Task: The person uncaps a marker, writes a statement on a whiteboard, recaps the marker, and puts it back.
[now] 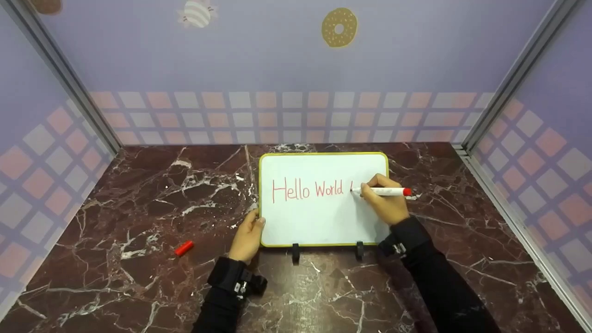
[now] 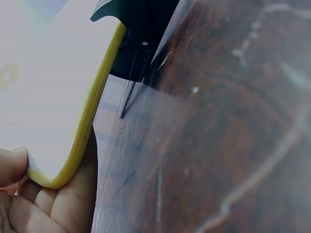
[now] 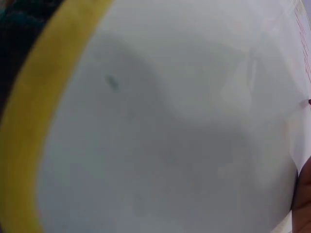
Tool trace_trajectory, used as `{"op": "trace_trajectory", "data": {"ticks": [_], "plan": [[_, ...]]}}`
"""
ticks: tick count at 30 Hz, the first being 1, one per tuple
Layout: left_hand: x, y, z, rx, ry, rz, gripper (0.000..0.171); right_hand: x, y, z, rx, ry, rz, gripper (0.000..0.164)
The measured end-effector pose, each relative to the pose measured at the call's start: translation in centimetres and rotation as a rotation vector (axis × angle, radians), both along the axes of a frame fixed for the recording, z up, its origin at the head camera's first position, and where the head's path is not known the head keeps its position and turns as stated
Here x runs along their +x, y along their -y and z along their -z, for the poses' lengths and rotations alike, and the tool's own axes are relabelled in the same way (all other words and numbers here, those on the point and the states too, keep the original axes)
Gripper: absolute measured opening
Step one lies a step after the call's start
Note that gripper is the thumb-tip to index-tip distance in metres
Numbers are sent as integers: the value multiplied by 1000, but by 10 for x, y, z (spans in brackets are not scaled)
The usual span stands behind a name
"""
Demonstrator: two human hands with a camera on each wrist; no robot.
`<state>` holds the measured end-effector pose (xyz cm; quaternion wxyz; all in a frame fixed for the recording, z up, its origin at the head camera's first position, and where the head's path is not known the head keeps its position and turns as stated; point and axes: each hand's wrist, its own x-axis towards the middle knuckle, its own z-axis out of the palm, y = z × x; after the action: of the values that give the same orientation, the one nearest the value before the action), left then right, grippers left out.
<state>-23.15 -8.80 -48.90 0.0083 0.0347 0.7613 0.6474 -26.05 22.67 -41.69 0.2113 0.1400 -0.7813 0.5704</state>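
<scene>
A small whiteboard [image 1: 319,222] with a yellow rim leans on a black stand, two of whose feet [image 1: 296,253] show below its lower edge. Red handwriting [image 1: 307,189] across it reads "Hello World", followed by a short red stroke. My right hand [image 1: 387,203] pinches a white marker [image 1: 388,191] with a red end, its tip at that stroke. At the board's left edge my left hand [image 1: 247,238] grips the rim, thumb on the front face and fingers behind, as the left wrist view shows. Only a bit of the right hand [image 3: 303,199] appears in the right wrist view.
A red marker cap [image 1: 184,248] lies on the dark marbled table [image 1: 115,277], left of the left hand. Purple panels [image 1: 277,69] with a checked band enclose the table at the back and both sides. Metal strips [image 1: 522,231] run along the panel joins.
</scene>
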Motion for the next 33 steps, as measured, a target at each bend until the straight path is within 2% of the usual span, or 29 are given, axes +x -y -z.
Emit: {"op": "trace_trajectory", "data": {"ticks": [9, 17, 22, 24, 27, 29, 31, 33], "plan": [[0, 0, 0, -19, -20, -5, 38, 1, 0, 2, -4, -5, -2, 18], [-1, -2, 0, -15, 10, -25, 38, 6, -1, 5, -12, 20, -7, 19], [0, -1, -1, -11, -5, -9, 38, 7, -1, 6, -12, 21, -15, 19], [4, -3, -8, -5, -10, -5, 37, 8, 0, 6, -16, 22, -11, 18], [4, -2, -9, -2, -7, -11, 38, 8, 0, 5, -13, 30, -2, 19], [4, -2, -9, -19, -7, -16, 38, 7, 0, 5, -13, 33, 3, 19], [0, -1, -1, -26, -8, -16, 38, 7, 1, 5, -10, 38, 10, 19], [-1, -1, -1, -26, 0, -18, 38, 7, 1, 5, -9, 40, 15, 19]]}}
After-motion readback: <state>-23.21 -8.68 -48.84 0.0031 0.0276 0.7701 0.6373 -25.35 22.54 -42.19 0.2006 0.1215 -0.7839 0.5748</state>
